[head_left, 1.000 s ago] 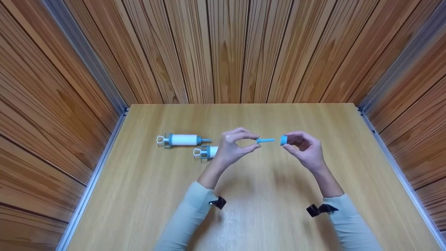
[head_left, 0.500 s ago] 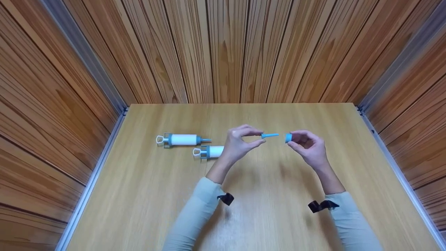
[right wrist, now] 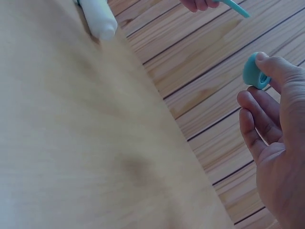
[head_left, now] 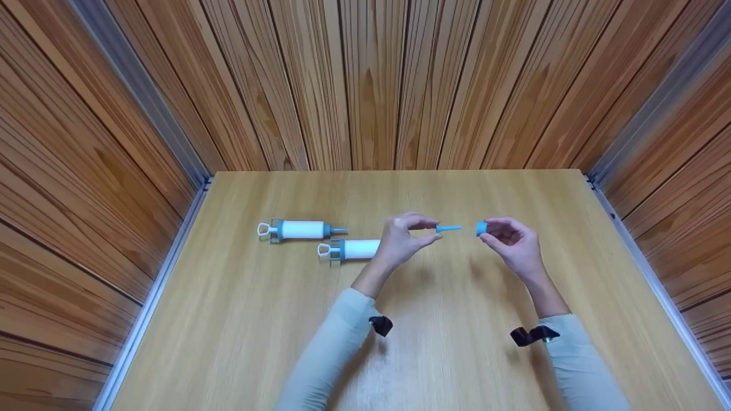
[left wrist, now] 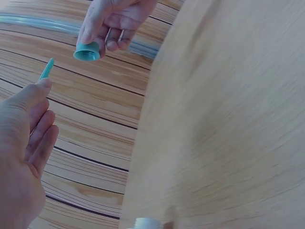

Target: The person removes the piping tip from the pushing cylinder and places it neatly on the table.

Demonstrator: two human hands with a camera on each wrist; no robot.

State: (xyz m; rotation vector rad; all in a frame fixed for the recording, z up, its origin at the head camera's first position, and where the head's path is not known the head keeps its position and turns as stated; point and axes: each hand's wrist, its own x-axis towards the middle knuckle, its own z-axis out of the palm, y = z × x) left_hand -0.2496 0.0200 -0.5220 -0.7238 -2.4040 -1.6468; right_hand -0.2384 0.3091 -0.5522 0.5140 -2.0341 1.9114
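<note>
My left hand (head_left: 402, 238) pinches a slim blue nozzle (head_left: 449, 228) by its wide end between thumb and fingertips, its narrow end pointing right. In my right hand (head_left: 518, 244), thumb and fingers pinch a short blue ring cap (head_left: 481, 228). A small gap separates the nozzle from the cap, both held above the table. The left wrist view shows the hollow opening of the cap (left wrist: 87, 52). Behind my left wrist lies a white-barrelled syringe (head_left: 361, 249), its front end hidden by the hand; a bare white end (right wrist: 106, 33) shows in the right wrist view.
A second white syringe (head_left: 302, 229) lies farther left on the wooden table (head_left: 240, 319), with a blue collar and nozzle attached. Wood-plank walls (head_left: 371, 85) and metal rails (head_left: 151, 297) bound the table.
Both hands have drifted to the right, the nozzle and cap moving with them and staying apart. More of the nearer syringe's barrel has come into sight. The syringes lie still.
</note>
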